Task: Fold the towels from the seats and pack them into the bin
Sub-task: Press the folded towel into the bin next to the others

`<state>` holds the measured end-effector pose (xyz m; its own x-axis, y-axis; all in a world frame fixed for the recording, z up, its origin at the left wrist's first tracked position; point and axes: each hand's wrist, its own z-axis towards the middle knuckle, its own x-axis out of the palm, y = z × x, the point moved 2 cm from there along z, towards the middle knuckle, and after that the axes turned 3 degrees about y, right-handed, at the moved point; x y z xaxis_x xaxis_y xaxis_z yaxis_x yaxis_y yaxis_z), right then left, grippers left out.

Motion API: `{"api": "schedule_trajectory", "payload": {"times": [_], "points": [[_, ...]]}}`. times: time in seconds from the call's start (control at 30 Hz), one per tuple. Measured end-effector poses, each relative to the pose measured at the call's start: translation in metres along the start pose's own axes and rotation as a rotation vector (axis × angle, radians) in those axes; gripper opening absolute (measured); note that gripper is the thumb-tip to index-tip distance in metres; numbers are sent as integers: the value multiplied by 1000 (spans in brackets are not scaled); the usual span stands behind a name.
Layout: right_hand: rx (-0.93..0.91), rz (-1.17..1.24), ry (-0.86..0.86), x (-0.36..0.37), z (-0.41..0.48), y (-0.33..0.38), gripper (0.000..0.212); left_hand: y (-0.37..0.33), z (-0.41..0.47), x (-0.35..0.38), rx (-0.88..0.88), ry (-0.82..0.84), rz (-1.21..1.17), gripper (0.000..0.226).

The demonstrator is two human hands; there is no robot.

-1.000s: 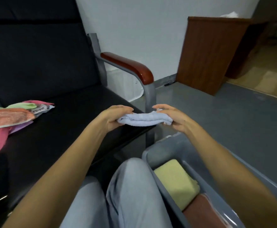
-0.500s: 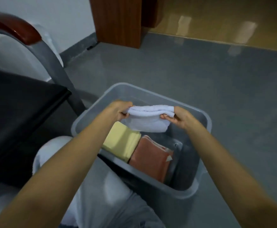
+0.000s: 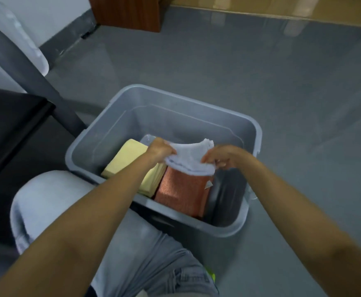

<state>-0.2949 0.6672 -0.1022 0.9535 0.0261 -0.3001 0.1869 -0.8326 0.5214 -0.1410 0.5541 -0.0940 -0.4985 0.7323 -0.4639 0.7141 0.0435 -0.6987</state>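
Note:
A folded pale lavender towel (image 3: 191,158) hangs inside the grey plastic bin (image 3: 181,102), low over the towels packed there. My left hand (image 3: 161,150) pinches its left end and my right hand (image 3: 223,157) pinches its right end. Beneath it a folded yellow towel (image 3: 125,161) stands on edge at the bin's left. A folded rust-orange towel (image 3: 182,192) stands beside it in the middle. A dark gap shows at the bin's right side.
The black seat (image 3: 8,125) and its grey metal leg (image 3: 31,82) are on the left, touching the bin's left corner. My knee in light jeans (image 3: 53,200) is against the bin's near wall. Grey floor (image 3: 261,71) spreads beyond, with a wooden cabinet (image 3: 126,11) at the back.
Both hands carried the lavender towel from above the seat's edge over to the bin and lowered it inside, down onto the orange towel. My view tilted down to the bin.

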Motion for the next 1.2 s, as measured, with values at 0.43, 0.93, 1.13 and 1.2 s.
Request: {"api": "schedule_trajectory", "payload": {"times": [0.43,0.93,1.13,1.2], "points": [[348,-259,148,94,45,-72,26,88,1,45,-247,266,330,34],[-295,-845,-119,98,46,-60,46,98,5,59,-91,355,905,36],[66,-810,86,98,53,-85,89,100,0,50,-193,421,855,38],[93,-886,80,95,51,-80,84,95,-2,49,-178,431,845,37]]}}
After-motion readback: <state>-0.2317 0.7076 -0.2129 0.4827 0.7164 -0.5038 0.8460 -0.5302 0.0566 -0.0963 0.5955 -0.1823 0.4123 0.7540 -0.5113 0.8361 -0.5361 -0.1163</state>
